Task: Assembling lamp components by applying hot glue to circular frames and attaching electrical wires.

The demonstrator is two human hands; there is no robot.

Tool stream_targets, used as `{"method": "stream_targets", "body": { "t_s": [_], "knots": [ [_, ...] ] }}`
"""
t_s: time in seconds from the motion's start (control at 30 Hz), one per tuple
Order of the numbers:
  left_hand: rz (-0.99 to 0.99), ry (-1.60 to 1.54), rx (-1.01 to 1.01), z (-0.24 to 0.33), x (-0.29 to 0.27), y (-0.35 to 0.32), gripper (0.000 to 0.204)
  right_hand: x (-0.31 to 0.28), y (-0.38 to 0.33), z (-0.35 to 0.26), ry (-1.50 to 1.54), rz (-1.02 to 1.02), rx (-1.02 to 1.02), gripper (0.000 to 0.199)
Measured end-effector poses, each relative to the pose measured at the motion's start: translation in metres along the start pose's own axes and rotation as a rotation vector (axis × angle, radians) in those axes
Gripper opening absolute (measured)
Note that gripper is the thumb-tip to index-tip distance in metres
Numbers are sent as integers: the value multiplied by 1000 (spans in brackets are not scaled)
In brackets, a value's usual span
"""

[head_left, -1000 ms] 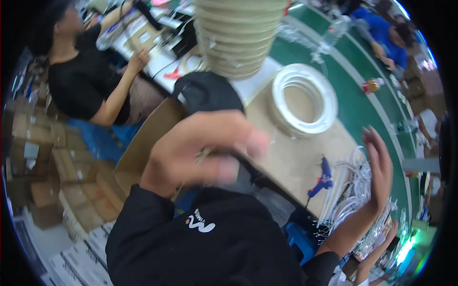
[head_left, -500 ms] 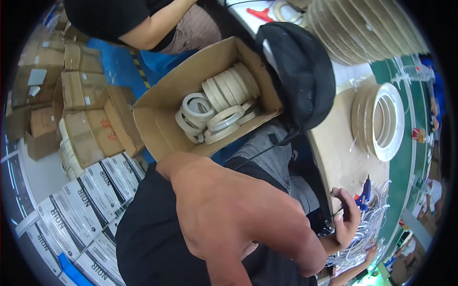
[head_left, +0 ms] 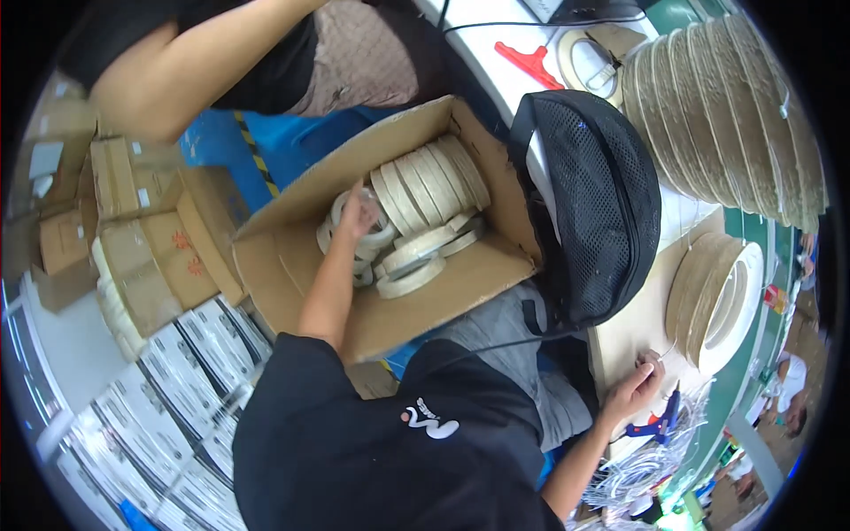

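My left hand (head_left: 356, 215) reaches down into an open cardboard box (head_left: 297, 257). Its fingers close around the rim of a white tape roll (head_left: 381, 235) at the box's left side; the hand partly covers that roll. Beside it, a row of cream tape rolls (head_left: 421, 186) stands on edge, and loose rolls (head_left: 412, 277) lie nearer to me. At the right, my right hand (head_left: 636, 387) rests on the edge of a pale worktop (head_left: 624, 332), fingers curled in. What it holds, if anything, is hidden. A blue glue gun (head_left: 666, 418) lies right beside it.
A black mesh bag (head_left: 602, 212) stands right of the box. Beyond are large stacked rings (head_left: 717, 115), white-sided reels (head_left: 717, 301) and a red tool (head_left: 529, 64). White wires (head_left: 637, 473) pile up near the glue gun. Another person's arm (head_left: 204, 66) is upper left; cartons (head_left: 146, 257) stand left.
My left hand has gone from close in front of the camera down into the box, onto a tape roll. My right hand has settled at the worktop edge, its fingers now curled. The view has shifted.
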State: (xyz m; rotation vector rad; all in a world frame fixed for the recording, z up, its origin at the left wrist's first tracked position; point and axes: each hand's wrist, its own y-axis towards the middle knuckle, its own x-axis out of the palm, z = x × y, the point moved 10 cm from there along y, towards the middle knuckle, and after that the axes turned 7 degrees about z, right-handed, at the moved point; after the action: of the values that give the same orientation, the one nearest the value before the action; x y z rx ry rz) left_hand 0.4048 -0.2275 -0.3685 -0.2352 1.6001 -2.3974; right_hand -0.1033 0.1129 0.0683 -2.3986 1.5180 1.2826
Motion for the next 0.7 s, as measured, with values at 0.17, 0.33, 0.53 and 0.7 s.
{"method": "stream_targets", "body": {
  "t_s": [0.17,0.33,0.53,0.7],
  "knots": [
    [-319,-385,-98,-69,85,36,47,-9,9,-2,-150,6,-7,25],
    [-497,-150,-135,-87,76,87,56,12,11,-15,-237,-33,-48,26],
    [-709,-125,-222,-90,160,64,57,7,13,-19,-341,-10,-18,26],
    [-693,-308,-310,-71,188,43,53,11,12,-25,-391,-4,-60,18]
  ]
}}
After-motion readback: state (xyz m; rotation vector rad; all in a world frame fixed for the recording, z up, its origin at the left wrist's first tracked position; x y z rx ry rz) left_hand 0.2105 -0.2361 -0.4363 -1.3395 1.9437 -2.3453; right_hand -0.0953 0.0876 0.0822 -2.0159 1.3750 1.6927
